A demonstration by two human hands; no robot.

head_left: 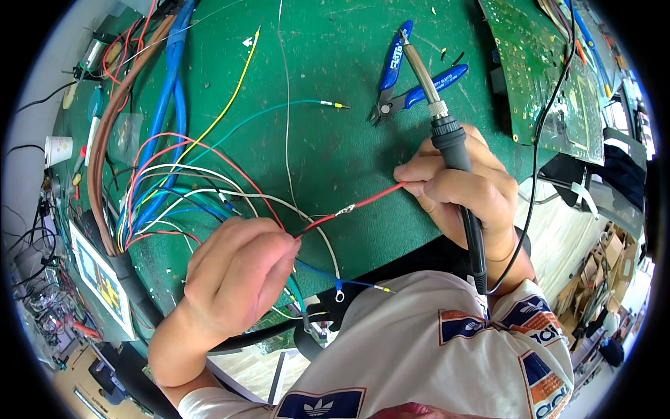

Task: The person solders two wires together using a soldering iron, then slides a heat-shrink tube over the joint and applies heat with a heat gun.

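Note:
My left hand point(237, 269) is closed, pinching a red wire point(380, 193) near the table's lower middle. My right hand point(467, 188) pinches that wire's other part and also holds a soldering iron point(453, 146), its tip pointing up. Between my hands the red wire has a bare, silvery twisted joint point(345, 210). A bundle of coloured wires point(174, 164) fans out beside my left hand from a thick dark sleeve point(136, 286). A pale wire with a ring terminal point(340, 296) hangs between my hands. Blue-handled cutters point(393, 70) lie open behind the iron tip.
The green mat point(335, 42) covers the table. Circuit boards point(537, 84) lie at the right, with a black cord point(539, 133) across them. Thick blue cables point(167, 91), a paper cup point(58, 151) and a picture card point(98, 279) are at the left. Cardboard point(586, 293) is at lower right.

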